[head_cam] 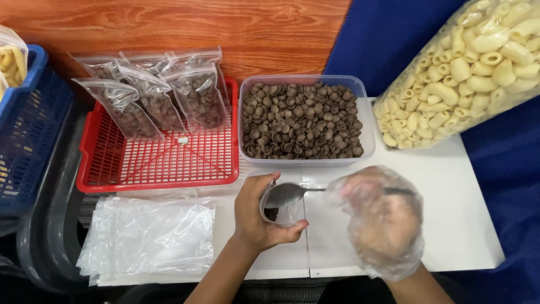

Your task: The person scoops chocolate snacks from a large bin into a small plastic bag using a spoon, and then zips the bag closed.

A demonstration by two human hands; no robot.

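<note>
Left hand (256,217) has its fingers wrapped around a small clear plastic pouch (283,209) near the front edge of the white table (461,225) — a few brown pieces sit in it. Right hand (382,217), in a loose clear plastic glove, grips a metal spoon (289,194) tipped into the pouch mouth. Behind, a clear rectangular plastic tub (304,121) full of brown round snacks; at the left edge, a red plastic basket (157,157) holding filled pouches.

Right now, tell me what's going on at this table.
A person is filling a small clear bag with brown shell-shaped snacks. The left hand holds the bag open while the right hand, in a loose plastic glove, tips a spoon into its mouth. The clear tub of snacks sits just behind. Filled bags lean in the red basket; empty bags lie stacked at the left.
</note>
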